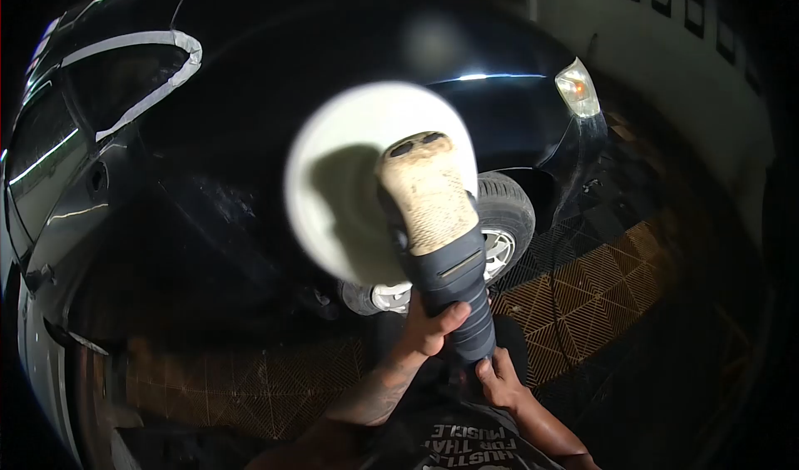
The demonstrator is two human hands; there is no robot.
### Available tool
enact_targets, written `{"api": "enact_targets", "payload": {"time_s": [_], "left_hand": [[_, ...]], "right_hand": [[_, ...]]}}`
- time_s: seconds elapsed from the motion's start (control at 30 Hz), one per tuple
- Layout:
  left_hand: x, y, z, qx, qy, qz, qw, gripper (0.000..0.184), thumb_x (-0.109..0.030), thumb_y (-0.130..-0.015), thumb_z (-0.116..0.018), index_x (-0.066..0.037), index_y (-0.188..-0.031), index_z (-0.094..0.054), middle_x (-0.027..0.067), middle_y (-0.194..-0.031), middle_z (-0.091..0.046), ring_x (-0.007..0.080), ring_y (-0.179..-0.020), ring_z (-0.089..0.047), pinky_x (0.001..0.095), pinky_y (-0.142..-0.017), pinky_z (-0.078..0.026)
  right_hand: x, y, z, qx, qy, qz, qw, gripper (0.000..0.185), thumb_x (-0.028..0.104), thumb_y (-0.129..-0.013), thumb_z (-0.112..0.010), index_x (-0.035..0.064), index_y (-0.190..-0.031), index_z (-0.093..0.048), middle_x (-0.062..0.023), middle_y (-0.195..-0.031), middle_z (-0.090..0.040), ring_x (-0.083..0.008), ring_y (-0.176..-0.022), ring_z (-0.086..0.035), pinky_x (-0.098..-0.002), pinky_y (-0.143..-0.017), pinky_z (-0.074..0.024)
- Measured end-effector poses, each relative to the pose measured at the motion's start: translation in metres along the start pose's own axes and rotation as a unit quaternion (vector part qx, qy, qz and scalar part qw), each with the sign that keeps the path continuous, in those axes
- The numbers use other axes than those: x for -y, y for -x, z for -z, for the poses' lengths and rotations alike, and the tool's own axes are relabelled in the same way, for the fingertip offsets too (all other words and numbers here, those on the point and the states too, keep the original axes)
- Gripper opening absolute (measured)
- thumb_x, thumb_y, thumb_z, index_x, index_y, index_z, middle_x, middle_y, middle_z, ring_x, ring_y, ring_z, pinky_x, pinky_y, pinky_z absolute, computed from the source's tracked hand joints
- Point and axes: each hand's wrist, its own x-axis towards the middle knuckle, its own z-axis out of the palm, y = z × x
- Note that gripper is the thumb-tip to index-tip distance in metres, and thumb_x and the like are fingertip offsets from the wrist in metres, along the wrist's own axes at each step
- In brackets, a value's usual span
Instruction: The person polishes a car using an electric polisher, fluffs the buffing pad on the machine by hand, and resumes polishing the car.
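A polishing machine with a dark body and a worn cream-coloured head lies in both my hands. Its large round white pad faces the side of a dark car; whether pad and paint touch, I cannot tell. My left hand is wrapped round the middle of the dark body from the left. Lower down, near the rear end, my right hand grips the machine, its fingers partly hidden.
Pale masking tape edges the car's window at the upper left. A wheel stands right of the pad, and a headlight sits at the upper right. Patterned brown and black tiles cover the floor. A pale wall rises behind.
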Motion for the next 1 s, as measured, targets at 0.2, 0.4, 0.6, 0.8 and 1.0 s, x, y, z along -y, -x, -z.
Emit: {"api": "enact_targets", "payload": {"time_s": [0.2, 0.4, 0.6, 0.8, 1.0], "left_hand": [[0.009, 0.004, 0.005, -0.019, -0.016, -0.011, 1.0, 0.049, -0.022, -0.079, -0.074, 0.001, -0.118, -0.056, 0.0115, -0.101, -0.066, 0.0187, -0.088, -0.065, 0.0333, -0.08, -0.055], [-0.009, 0.035, 0.029, -0.053, -0.019, -0.063, 0.996, 0.069, -0.037, -0.077, -0.073, 0.007, -0.125, -0.049, 0.017, -0.106, -0.06, 0.0265, -0.097, -0.061, 0.0424, -0.088, -0.052], [-0.014, 0.049, 0.04, -0.074, 0.031, -0.118, 0.99, 0.066, -0.036, -0.08, -0.073, 0.006, -0.126, -0.05, 0.0173, -0.105, -0.06, 0.0268, -0.096, -0.061, 0.0433, -0.088, -0.052], [-0.007, 0.038, 0.034, -0.05, -0.031, -0.073, 0.996, 0.069, -0.041, -0.076, -0.073, 0.005, -0.123, -0.051, 0.0139, -0.103, -0.06, 0.0248, -0.095, -0.06, 0.0414, -0.085, -0.053], [0.014, 0.001, 0.005, -0.004, -0.036, -0.004, 0.999, 0.054, -0.028, -0.08, -0.072, 0.003, -0.12, -0.055, 0.013, -0.101, -0.064, 0.021, -0.091, -0.063, 0.0358, -0.083, -0.053]], "right_hand": [[0.034, -0.007, -0.008, -0.005, -0.004, -0.038, 0.999, 0.053, 0.029, -0.076, -0.086, -0.0077, -0.108, -0.064, -0.0142, -0.093, -0.072, -0.0165, -0.087, -0.066, -0.0337, -0.082, -0.0529], [0.041, -0.026, -0.018, 0.086, 0.092, -0.06, 0.99, 0.057, 0.039, -0.075, -0.085, -0.0076, -0.103, -0.067, -0.0187, -0.09, -0.072, -0.0226, -0.083, -0.071, -0.035, -0.079, -0.0548], [0.019, -0.034, -0.016, 0.153, 0.07, -0.017, 0.986, 0.07, 0.057, -0.087, -0.063, -0.0096, -0.108, -0.062, -0.0195, -0.076, -0.065, -0.0262, -0.069, -0.065, -0.0409, -0.066, -0.0508], [0.002, -0.024, -0.011, 0.119, 0.078, -0.016, 0.99, 0.068, 0.057, -0.087, -0.064, -0.0083, -0.105, -0.063, -0.0186, -0.075, -0.066, -0.0229, -0.07, -0.066, -0.0388, -0.067, -0.0513], [0.003, -0.004, 0.008, -0.019, 0.02, -0.076, 0.997, 0.071, 0.05, -0.076, -0.081, -0.0082, -0.11, -0.059, -0.0137, -0.092, -0.066, -0.0175, -0.087, -0.061, -0.0338, -0.079, -0.051]]}}
